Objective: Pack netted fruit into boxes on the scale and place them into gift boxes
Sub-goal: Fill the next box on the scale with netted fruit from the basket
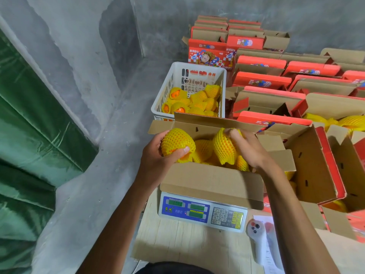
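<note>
The left hand (pixel 158 153) grips a netted fruit (pixel 177 143) at the left rim of the open box (pixel 211 184), thumb curled across its near side. The right hand (pixel 246 147) grasps a second fruit (pixel 223 147) from above, fingers hooked over its top, inside the box. More netted fruit lies between and beneath the two, filling the box. The box stands on the scale (pixel 203 211), its near flap hanging over the scale's top and its far flap raised upright.

The scale sits on a cardboard-covered desk (pixel 177 238), close to the desk's left edge; beyond that edge is bare concrete floor (pixel 110 135) and open room. Just behind the box, a white basket (pixel 173 84) holds more netted fruit, its rim touching or nearly touching the far flap.

To the right the space is crowded: an open gift box (pixel 312 165) stands just beside the right forearm, flaps up, with rows of red gift boxes (pixel 262 80) behind it. A white handheld device (pixel 258 240) lies on the desk right of the scale's keypad, on a sheet of paper.
</note>
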A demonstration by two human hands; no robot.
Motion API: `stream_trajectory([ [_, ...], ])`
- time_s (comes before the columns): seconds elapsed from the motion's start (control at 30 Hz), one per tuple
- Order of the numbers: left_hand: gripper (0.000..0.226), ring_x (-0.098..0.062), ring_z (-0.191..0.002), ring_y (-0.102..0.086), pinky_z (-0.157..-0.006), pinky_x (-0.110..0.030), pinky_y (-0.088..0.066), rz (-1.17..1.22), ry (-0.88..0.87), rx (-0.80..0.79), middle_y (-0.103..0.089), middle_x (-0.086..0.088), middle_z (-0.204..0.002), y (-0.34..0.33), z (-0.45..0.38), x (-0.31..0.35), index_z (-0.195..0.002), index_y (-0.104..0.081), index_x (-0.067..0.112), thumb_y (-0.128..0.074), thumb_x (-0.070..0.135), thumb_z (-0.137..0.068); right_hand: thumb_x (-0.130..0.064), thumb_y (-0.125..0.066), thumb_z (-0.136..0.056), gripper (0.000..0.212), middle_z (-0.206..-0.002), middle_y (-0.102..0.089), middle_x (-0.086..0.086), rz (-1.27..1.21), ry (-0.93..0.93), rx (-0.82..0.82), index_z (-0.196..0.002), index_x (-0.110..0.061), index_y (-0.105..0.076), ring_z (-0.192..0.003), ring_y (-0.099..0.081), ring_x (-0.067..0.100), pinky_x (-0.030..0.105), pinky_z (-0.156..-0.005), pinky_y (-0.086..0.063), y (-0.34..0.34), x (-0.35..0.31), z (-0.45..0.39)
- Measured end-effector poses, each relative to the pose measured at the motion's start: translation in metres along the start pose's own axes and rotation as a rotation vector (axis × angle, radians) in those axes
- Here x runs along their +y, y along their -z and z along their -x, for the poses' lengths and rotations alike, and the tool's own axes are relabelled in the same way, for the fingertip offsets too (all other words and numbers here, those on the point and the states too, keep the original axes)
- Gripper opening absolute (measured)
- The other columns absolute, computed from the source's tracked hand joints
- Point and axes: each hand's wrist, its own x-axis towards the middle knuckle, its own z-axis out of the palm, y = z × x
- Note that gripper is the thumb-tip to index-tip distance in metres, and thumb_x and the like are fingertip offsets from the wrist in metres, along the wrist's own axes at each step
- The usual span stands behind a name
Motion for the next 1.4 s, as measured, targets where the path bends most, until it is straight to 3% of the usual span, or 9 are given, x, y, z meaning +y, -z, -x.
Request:
stream_trajectory([
  [0.13,0.068,-0.005,-0.108,-0.063,-0.071,-0.012,-0.055,-0.007,0.010,-0.060,-0.062,0.018,-0.124,-0.010,-0.009,0.002,-0.131,-0.055,0.045,-0.085,0.050,-0.070,-0.073,-0.054,-0.069,0.062,-0.102,-0.073,-0.007,-0.051,-0.036,0.057,-0.108,-0.027,-0.069,-0.102,-0.066,0.016,0.042,-0.100,-0.049,0.001,0.008,0.001],
  [0.3,0.087,-0.018,-0.124,-0.055,-0.098,-0.042,-0.055,-0.170,0.045,-0.158,-0.054,0.007,-0.137,-0.034,-0.028,0.006,-0.139,-0.048,0.040,-0.087,0.059,-0.064,-0.068,-0.052,-0.076,0.059,-0.104,-0.071,-0.004,-0.098,-0.016,0.159,-0.113,-0.024,-0.067,-0.102,-0.064,0.017,0.040,-0.098,-0.049,0.006,0.011,0.009],
  [0.47,0.084,-0.021,-0.116,-0.055,-0.087,-0.035,-0.046,-0.499,0.077,-0.308,-0.055,0.000,-0.132,-0.080,-0.052,0.018,-0.137,-0.049,0.027,-0.086,0.058,-0.068,-0.048,-0.057,-0.097,0.032,-0.102,-0.072,-0.002,-0.144,0.024,0.217,-0.113,-0.023,-0.068,-0.097,-0.066,0.013,0.039,-0.097,-0.051,0.015,0.013,0.015],
  [0.6,0.089,-0.036,-0.137,-0.046,-0.108,-0.043,-0.044,-0.759,0.113,-0.419,-0.047,-0.014,-0.149,-0.122,-0.058,0.023,-0.145,-0.048,0.019,-0.081,0.056,-0.071,-0.045,-0.058,-0.098,0.030,-0.106,-0.071,-0.002,-0.155,0.022,0.262,-0.117,-0.023,-0.067,-0.102,-0.064,0.016,0.036,-0.096,-0.048,0.016,0.016,0.013],
  [0.77,0.096,-0.040,-0.149,-0.031,-0.117,-0.048,-0.034,-0.956,0.167,-0.542,-0.028,-0.019,-0.163,-0.138,-0.056,0.028,-0.153,-0.037,0.017,-0.074,0.065,-0.078,-0.054,-0.058,-0.091,0.042,-0.105,-0.069,-0.002,-0.152,0.019,0.287,-0.115,-0.023,-0.069,-0.101,-0.063,0.017,0.033,-0.090,-0.045,0.015,0.019,0.014],
  [0.87,0.099,-0.039,-0.146,-0.034,-0.117,-0.050,-0.035,-0.950,0.110,-0.523,-0.036,-0.015,-0.159,-0.127,-0.055,0.034,-0.152,-0.038,0.020,-0.071,0.072,-0.074,-0.066,-0.053,-0.077,0.058,-0.103,-0.070,-0.001,-0.155,-0.007,0.283,-0.111,-0.023,-0.070,-0.098,-0.063,0.017,0.037,-0.093,-0.048,0.014,0.019,0.016],
  [0.97,0.082,-0.032,-0.135,-0.049,-0.108,-0.046,-0.045,-0.822,0.028,-0.494,-0.053,-0.008,-0.146,-0.111,-0.055,0.033,-0.143,-0.051,0.020,-0.074,0.064,-0.077,-0.070,-0.055,-0.072,0.062,-0.099,-0.071,0.001,-0.165,-0.024,0.269,-0.105,-0.021,-0.070,-0.096,-0.065,0.020,0.040,-0.095,-0.051,0.011,0.018,0.016],
  [1.27,0.057,-0.019,-0.121,-0.059,-0.102,-0.044,-0.051,-0.608,-0.016,-0.402,-0.063,-0.002,-0.133,-0.085,-0.050,0.020,-0.133,-0.061,0.021,-0.075,0.048,-0.085,-0.072,-0.060,-0.063,0.054,-0.079,-0.073,-0.012,-0.184,-0.025,0.243,-0.087,-0.025,-0.071,-0.074,-0.066,-0.001,0.027,-0.073,-0.049,-0.005,0.018,0.009],
  [1.4,0.053,-0.016,-0.119,-0.060,-0.101,-0.045,-0.052,-0.565,-0.013,-0.384,-0.064,0.002,-0.130,-0.076,-0.050,0.017,-0.132,-0.062,0.024,-0.076,0.046,-0.085,-0.072,-0.059,-0.067,0.055,-0.090,-0.074,-0.008,-0.160,-0.015,0.227,-0.093,-0.025,-0.071,-0.088,-0.069,0.011,0.037,-0.089,-0.055,-0.010,0.018,0.006],
])
